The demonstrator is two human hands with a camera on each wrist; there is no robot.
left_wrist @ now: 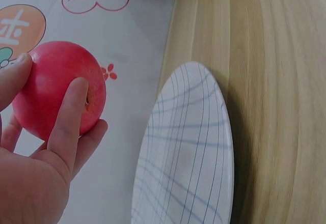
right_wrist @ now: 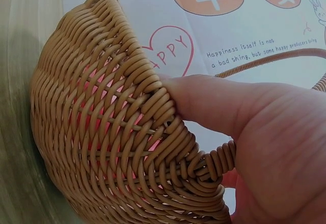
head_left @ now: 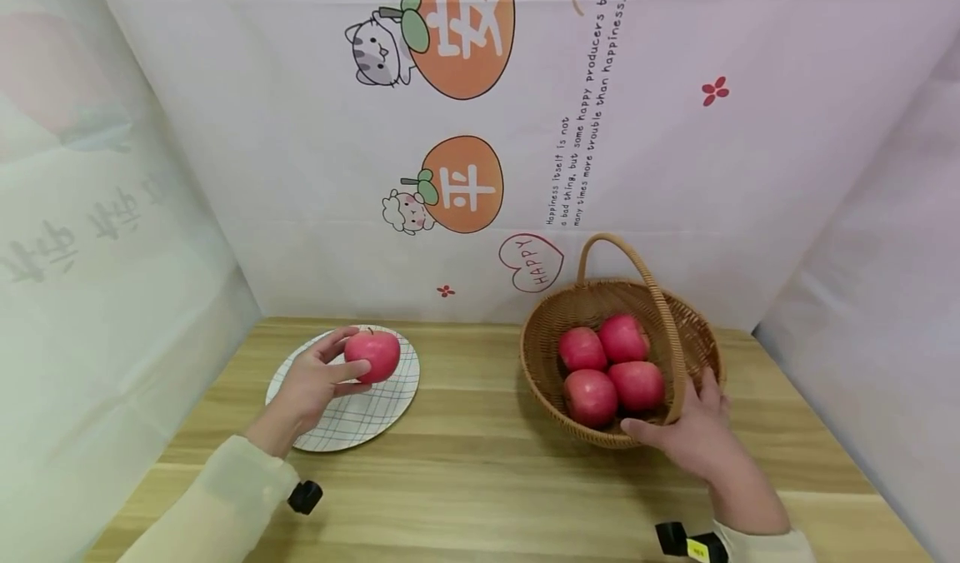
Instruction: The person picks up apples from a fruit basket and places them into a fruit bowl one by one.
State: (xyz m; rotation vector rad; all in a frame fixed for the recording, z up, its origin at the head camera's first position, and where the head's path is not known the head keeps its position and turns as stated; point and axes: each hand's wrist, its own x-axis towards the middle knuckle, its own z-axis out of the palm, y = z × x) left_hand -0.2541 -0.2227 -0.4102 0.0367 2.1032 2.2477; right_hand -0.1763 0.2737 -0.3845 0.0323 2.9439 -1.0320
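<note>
The left hand holds a red apple in its grip, thumb on one side and fingers spread round the other, one of them lying beside the hollow at the apple's end. The apple is raised above a round white plate with a thin blue grid pattern, apart from its surface in the left wrist view. The plate lies on the left of the wood-grained worktop. On the right stands a brown woven basket with an arched handle; four more red apples sit together inside it, and their red shows through the weave in the right wrist view. The right hand grips the basket's near right rim beside the foot of the handle, the thumb to one side of it and the fingers to the other. Behind the worktop hangs a pale printed backdrop with orange fruit drawings and a red heart reading HAPPY.
</note>
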